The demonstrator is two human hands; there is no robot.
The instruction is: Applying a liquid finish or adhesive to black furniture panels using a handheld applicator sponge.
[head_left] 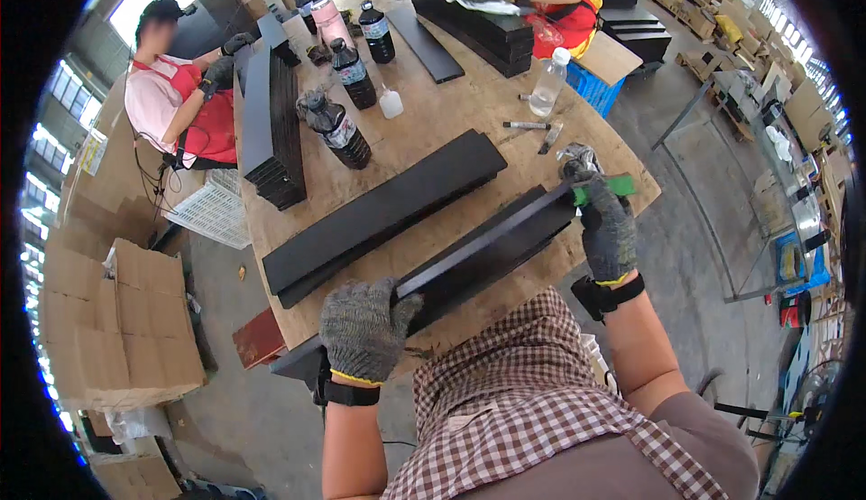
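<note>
At the centre of the frame, a long black board [492, 245] is held slantwise at the lower edge of the worktop [442, 112], its lower-left part clamped in the gloved left hand [365, 328]. At its upper-right end, a green piece [621, 185] is gripped by the right hand [607, 232].

Black board [483, 252], mottled grey gloves [365, 330], brown-and-white checked apron [514, 419], apparently green scrap [620, 185]

Wears mottled grey knitted gloves [356, 315] on left hand [368, 330] and right hand [608, 231], edged yellow at the cuffs [357, 377]. Has black wrist straps [353, 395], with a wider block [590, 300] on the right one. Dressed, at lower centre, in a brown-and-white checked apron [523, 396] over a plain grey-brown short-sleeved top [717, 441].
</note>
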